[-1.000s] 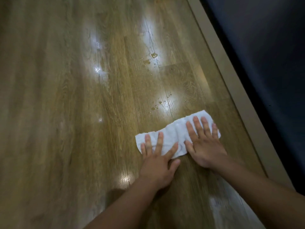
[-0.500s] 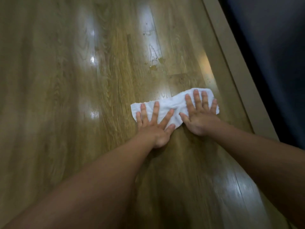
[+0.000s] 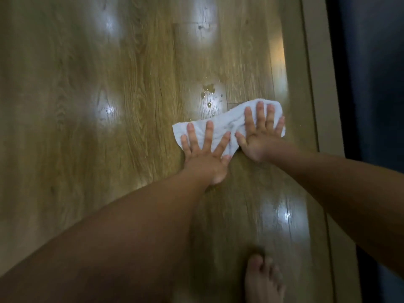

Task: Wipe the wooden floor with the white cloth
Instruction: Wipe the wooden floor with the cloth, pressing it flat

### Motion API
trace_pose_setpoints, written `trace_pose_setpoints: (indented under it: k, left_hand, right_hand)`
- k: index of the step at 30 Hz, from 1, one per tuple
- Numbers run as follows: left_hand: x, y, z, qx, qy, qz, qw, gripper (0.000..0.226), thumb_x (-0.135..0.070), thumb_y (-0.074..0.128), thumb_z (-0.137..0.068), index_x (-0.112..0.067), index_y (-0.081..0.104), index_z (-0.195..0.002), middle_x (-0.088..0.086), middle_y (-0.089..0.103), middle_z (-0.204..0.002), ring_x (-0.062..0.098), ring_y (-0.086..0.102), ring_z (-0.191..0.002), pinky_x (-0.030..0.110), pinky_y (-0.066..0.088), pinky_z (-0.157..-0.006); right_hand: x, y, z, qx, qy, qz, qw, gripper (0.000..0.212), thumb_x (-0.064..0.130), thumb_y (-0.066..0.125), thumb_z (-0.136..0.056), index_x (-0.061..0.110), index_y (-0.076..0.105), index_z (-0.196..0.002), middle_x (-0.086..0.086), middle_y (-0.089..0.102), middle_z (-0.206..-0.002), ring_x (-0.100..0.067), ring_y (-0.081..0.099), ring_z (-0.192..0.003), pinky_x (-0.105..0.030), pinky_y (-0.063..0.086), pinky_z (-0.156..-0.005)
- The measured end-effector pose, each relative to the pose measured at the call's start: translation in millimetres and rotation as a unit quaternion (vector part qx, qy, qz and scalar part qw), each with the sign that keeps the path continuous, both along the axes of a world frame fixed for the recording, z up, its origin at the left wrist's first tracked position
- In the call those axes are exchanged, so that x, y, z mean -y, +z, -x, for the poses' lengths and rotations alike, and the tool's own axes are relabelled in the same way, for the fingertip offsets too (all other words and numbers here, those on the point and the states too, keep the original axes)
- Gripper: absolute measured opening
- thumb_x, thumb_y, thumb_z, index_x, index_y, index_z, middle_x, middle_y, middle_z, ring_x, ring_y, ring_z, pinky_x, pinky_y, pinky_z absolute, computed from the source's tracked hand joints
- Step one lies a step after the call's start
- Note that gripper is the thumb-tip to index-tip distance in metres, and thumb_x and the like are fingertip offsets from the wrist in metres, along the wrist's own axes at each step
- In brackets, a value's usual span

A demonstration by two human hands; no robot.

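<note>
Left hand (image 3: 205, 154) and right hand (image 3: 260, 136) press flat, fingers spread, on white cloth (image 3: 220, 125) lying crosswise on wooden floor (image 3: 109, 149). Water droplets (image 3: 208, 92) just past its far edge, ahead of left hand.

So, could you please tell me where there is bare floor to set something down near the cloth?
The brown wooden floor left of the white cloth and left hand is wide and bare. Beyond the cloth lie liquid droplets. Right of the right hand, only a narrow strip remains before the pale border strip. By the bare foot it is crowded.
</note>
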State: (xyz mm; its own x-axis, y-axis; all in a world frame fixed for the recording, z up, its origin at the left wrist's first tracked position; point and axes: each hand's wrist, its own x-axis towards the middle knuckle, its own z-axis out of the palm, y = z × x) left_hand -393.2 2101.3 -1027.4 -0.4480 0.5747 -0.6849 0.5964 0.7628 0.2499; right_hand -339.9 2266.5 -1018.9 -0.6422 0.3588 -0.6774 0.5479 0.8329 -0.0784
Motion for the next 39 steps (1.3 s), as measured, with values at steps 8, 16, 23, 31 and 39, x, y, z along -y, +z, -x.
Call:
trace_pose_setpoints:
  k: [8,16,23,31,39]
  left_hand:
    - [-81,-12,54,-0.085,0.123,0.0,0.989,0.06,-0.056,0.011,-0.1,-0.052,-0.031,-0.142,0.001,-0.055,-0.146,0.049,-0.05,-0.129,0.065,-0.031,-0.103]
    - [-96,-13,56,-0.124,0.129,-0.094,0.979,0.06,-0.048,0.014,-0.102,-0.04,-0.01,-0.156,0.003,-0.038,-0.158,0.041,-0.039,-0.14,0.06,-0.022,-0.113]
    - [-54,-10,-4,-0.115,0.081,-0.096,0.986,0.064,-0.049,0.014,-0.097,-0.035,-0.01,-0.155,0.008,-0.026,-0.162,0.045,-0.029,-0.145,0.063,-0.014,-0.114]
    - [-93,-23,96,-0.121,0.056,-0.047,0.99,0.067,-0.06,0.01,-0.099,-0.047,-0.044,-0.135,-0.002,-0.053,-0.147,0.039,-0.053,-0.13,0.06,-0.031,-0.107]
    - [-162,-11,229,-0.083,0.04,0.065,0.994,0.074,-0.076,0.012,-0.092,-0.048,-0.034,-0.142,-0.002,-0.049,-0.15,0.046,-0.043,-0.136,0.062,-0.024,-0.11]
  right_hand:
    - [-51,-25,55,-0.083,0.066,0.004,0.994,0.071,0.058,-0.001,-0.093,0.028,-0.024,-0.152,-0.005,-0.04,-0.156,-0.027,-0.041,-0.14,-0.058,-0.023,-0.114]
    - [-55,-19,53,-0.191,0.06,-0.02,0.98,0.064,0.041,0.01,-0.102,0.017,-0.013,-0.156,-0.012,-0.018,-0.164,-0.033,-0.02,-0.15,-0.06,-0.004,-0.12]
    - [-52,-21,7,-0.159,0.11,-0.022,0.981,0.07,0.048,0.006,-0.095,0.02,-0.015,-0.155,-0.012,-0.022,-0.163,-0.032,-0.026,-0.148,-0.059,-0.009,-0.119]
    - [-123,-36,129,-0.169,0.139,-0.011,0.976,0.069,0.056,0.001,-0.095,0.027,-0.02,-0.154,0.0,-0.039,-0.156,-0.022,-0.039,-0.143,-0.054,-0.024,-0.115]
    - [-152,-35,226,-0.145,0.068,-0.021,0.987,0.068,0.053,0.01,-0.1,0.025,-0.018,-0.155,-0.006,-0.032,-0.16,-0.029,-0.032,-0.146,-0.059,-0.021,-0.115]
